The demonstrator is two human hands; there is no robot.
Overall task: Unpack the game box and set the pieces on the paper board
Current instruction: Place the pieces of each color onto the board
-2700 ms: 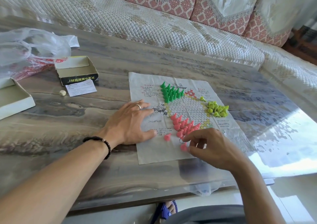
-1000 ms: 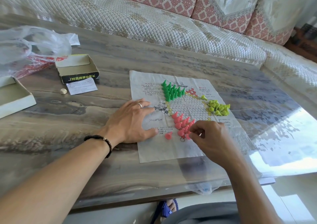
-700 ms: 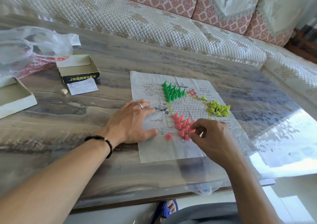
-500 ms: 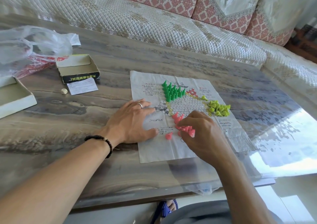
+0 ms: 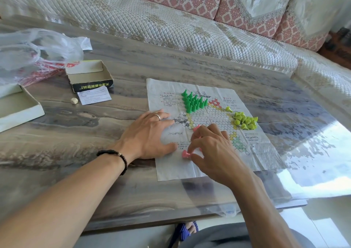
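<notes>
The right hand [image 5: 212,151] pinches a pink piece [image 5: 185,154] on the paper board [image 5: 262,149], while the left hand [image 5: 146,134] lies flat, fingers spread, on its edge.

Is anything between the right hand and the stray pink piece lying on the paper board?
Nothing visible. The right hand has its fingertips at the stray pink piece, on bare paper board. The left hand rests flat beside it, not across the path.
</notes>
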